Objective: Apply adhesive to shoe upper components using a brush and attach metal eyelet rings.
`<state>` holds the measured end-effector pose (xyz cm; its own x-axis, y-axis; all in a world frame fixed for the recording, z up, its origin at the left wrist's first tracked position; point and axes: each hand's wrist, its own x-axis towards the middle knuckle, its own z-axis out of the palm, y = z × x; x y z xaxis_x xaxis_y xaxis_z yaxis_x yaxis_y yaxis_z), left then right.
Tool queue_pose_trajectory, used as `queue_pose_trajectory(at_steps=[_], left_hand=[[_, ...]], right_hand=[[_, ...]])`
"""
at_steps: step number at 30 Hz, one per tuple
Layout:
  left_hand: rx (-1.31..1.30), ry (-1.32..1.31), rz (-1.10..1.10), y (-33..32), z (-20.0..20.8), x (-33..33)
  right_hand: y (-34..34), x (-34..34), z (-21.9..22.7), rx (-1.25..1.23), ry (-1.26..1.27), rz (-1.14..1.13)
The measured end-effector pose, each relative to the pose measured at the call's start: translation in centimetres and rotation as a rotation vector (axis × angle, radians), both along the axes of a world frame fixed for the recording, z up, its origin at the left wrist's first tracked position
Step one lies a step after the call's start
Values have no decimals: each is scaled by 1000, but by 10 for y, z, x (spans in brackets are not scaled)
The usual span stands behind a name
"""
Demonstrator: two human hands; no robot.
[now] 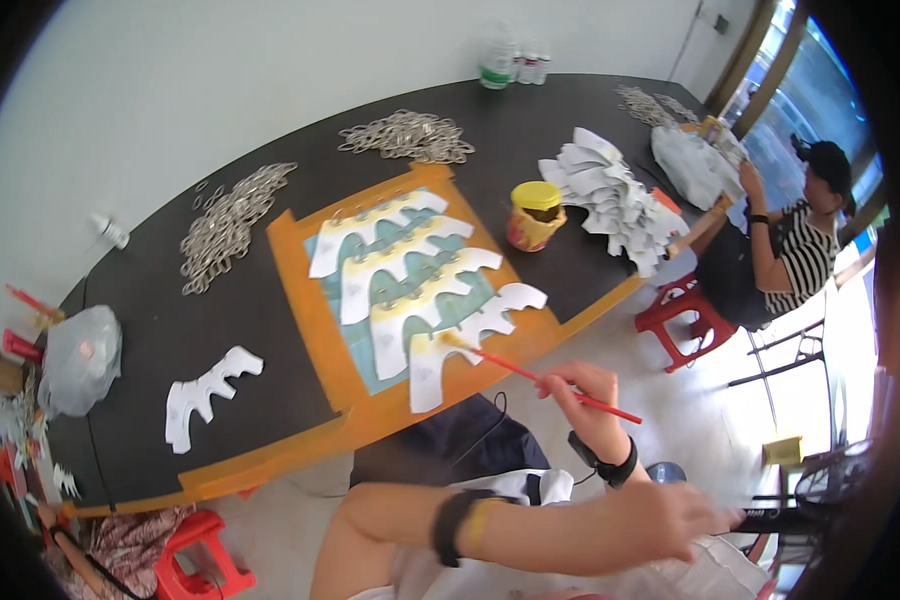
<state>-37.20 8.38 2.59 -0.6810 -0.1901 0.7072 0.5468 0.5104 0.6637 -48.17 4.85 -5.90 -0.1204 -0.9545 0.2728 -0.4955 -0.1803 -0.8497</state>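
My right hand [582, 395] grips a red-handled paintbrush [530, 375]. Its yellowish bristle tip touches the nearest white scalloped paper cutout [435, 365]. Behind that piece, more cutouts [390, 285] overlap in rows on a blue-green sheet [355, 345], with a yellow coating along parts of them and small wire rings at some edges. My left forearm crosses low in front of my body, and my left hand [665, 520], smeared by motion, hangs off the table's near side at the right. To the right of the cutouts stands a yellow-topped tub [536, 215] with dark contents showing.
On the dark table [280, 330] lie piles of metal rings [232, 225], a single white cutout [210, 390], a stack of cutouts [610, 195] and a plastic bag [82, 360]. Orange tape lines the near edge. A person [795, 240] sits at the right; another's arm shows lower left.
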Motion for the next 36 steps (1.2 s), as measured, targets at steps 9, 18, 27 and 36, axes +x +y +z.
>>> queue_pose_trajectory(at_steps=[9, 18, 27, 36], left_hand=[[-358, -416, 1056, -102, -101, 110], [-393, -542, 1162, -112, -134, 141], [-320, -555, 1139, -108, -133, 143], [-319, -551, 1146, -110, -131, 142]], right_hand=[[2, -10, 1, -4, 6, -21], [-4, -7, -9, -19, -30, -2], [1, 3, 0, -66, 4, 33], [-4, 6, -3, -23, -4, 23]])
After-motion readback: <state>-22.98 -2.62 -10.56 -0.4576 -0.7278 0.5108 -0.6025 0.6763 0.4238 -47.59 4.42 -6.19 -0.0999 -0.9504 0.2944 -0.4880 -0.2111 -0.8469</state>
